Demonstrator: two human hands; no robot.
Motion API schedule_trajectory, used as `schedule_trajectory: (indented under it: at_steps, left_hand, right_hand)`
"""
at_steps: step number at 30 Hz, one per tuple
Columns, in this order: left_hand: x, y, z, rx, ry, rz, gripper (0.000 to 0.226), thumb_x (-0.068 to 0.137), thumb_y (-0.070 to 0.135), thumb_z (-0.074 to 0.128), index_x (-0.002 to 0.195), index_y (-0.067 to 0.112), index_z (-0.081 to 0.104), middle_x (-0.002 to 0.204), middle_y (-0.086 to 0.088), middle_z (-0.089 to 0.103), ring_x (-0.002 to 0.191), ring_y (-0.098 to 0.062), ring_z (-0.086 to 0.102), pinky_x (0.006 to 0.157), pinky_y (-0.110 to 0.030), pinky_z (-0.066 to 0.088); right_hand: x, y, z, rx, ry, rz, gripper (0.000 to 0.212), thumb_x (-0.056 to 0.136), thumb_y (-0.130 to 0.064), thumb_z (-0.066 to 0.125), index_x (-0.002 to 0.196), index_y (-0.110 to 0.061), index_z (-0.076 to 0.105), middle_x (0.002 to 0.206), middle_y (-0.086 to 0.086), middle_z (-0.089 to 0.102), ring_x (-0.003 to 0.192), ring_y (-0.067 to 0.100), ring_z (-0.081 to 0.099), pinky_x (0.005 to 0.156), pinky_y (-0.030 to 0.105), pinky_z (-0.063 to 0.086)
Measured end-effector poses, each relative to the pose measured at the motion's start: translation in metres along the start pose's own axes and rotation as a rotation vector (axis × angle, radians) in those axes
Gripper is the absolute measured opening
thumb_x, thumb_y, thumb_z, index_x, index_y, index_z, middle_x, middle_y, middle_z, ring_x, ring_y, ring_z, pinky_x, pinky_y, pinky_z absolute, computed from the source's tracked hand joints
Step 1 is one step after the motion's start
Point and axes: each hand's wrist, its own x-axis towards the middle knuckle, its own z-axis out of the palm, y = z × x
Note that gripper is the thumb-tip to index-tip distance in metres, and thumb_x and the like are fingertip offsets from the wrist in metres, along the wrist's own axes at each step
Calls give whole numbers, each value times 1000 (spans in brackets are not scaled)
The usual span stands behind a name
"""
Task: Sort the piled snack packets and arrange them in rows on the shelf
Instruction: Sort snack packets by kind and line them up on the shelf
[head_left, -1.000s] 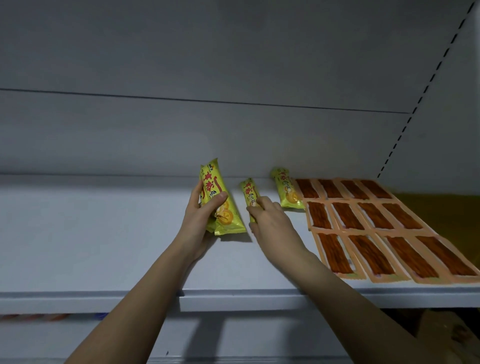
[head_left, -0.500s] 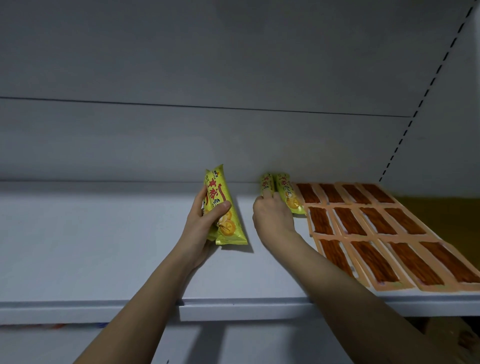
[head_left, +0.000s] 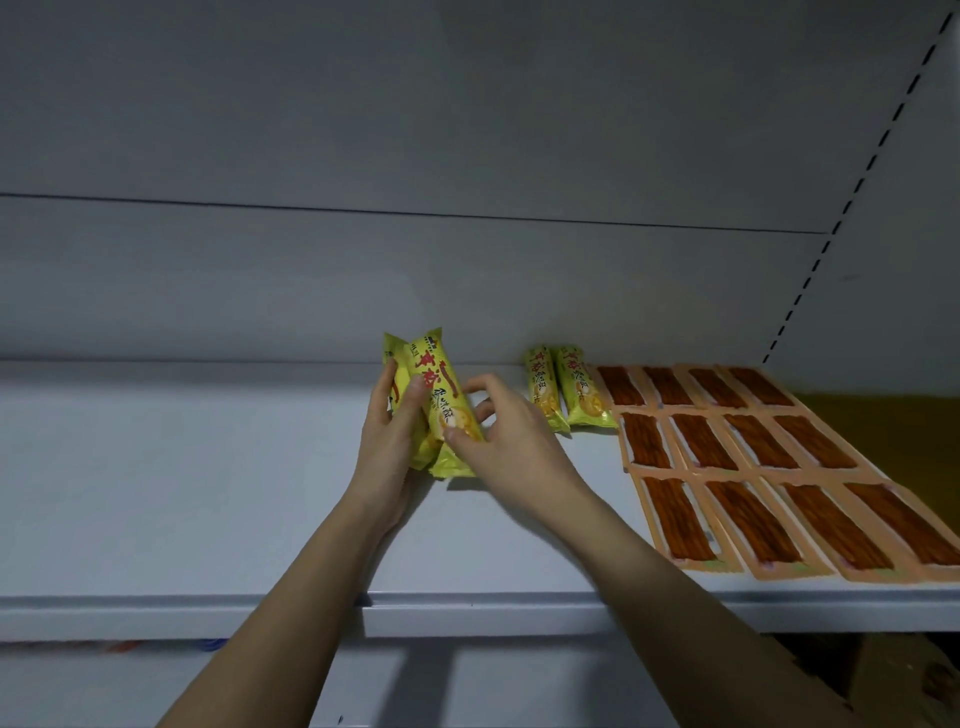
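Observation:
My left hand (head_left: 387, 447) grips a small bunch of yellow snack packets (head_left: 434, 387), held upright over the middle of the white shelf (head_left: 182, 493). My right hand (head_left: 511, 439) pinches the lower part of the front packet in that bunch. Two more yellow packets (head_left: 566, 387) lie side by side at the back of the shelf. To their right, flat orange packets (head_left: 737, 457) with brown strips lie in three rows.
The shelf's front lip (head_left: 493, 616) runs across the lower view. A grey back panel (head_left: 467, 280) rises behind the shelf, and a slotted upright (head_left: 852, 192) stands at the right. The left half of the shelf is bare.
My right hand left a yellow packet beside the one at the back, then came left to the bunch in my left hand and took hold of its front packet.

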Motion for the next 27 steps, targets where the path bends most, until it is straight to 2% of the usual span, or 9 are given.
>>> schedule_trajectory:
  at_steps: [2,5,8,11,13,15,18,24,27]
  left_hand:
    - [3,1,-4,29,52,49,54,101,24,55,150,33,35,118,-1,72,101,-33,72,74,-45,61]
    - [9,-3,-13,76,144,64,65,101,4,51,151,39,29,110,-9,68,88,-34,72,68,-46,61]
    - [12,-6,-18,126,168,31,76,97,2,58,152,41,21,106,-19,68,85,-30,70,82,-49,59]
    - [12,-8,-20,261,188,21,65,95,11,64,146,31,29,103,-10,69,82,-21,66,77,-38,52]
    - [11,-9,-20,308,194,7,54,94,17,67,137,27,37,102,-10,69,78,-19,65,74,-37,51]
    - [11,-8,-19,334,196,1,49,93,16,67,133,21,40,106,-13,68,80,-20,65,72,-35,51]
    - [10,-9,-18,354,158,20,45,93,11,67,131,19,44,110,-14,66,83,-20,65,70,-33,51]
    - [7,-1,-14,185,75,-19,26,101,15,55,127,15,55,98,-10,70,76,-23,69,65,-33,59]
    - [5,1,-10,53,58,-48,21,104,16,47,121,8,55,96,-12,70,69,-26,68,60,-34,59]
  right_hand:
    - [5,6,-2,-13,70,43,27,94,-30,63,120,-25,54,92,-7,59,76,8,61,47,16,41]
    - [14,18,-1,-202,159,49,27,97,-26,58,122,-19,52,100,3,61,86,21,61,53,27,39]
    - [19,29,8,-450,152,40,36,98,-15,54,134,-15,45,118,12,52,101,33,57,70,34,43]
    - [23,35,16,-656,127,5,36,96,-3,53,130,-14,49,121,12,42,95,37,59,65,36,42]
    - [26,30,18,-766,95,-43,27,100,-16,51,126,-12,55,124,12,44,97,33,59,65,34,38]
    - [29,26,18,-809,43,-71,33,101,-29,51,126,-9,58,127,13,44,109,31,53,74,36,43]
    - [34,25,21,-861,-20,-54,33,96,-16,59,127,-5,56,133,15,39,121,30,44,87,35,46]
    - [47,35,19,-1041,21,22,37,91,-1,57,128,-2,55,127,16,46,118,31,43,96,35,39]
    - [50,35,17,-1123,14,6,35,92,-12,57,127,-8,56,126,12,47,118,30,39,93,37,35]
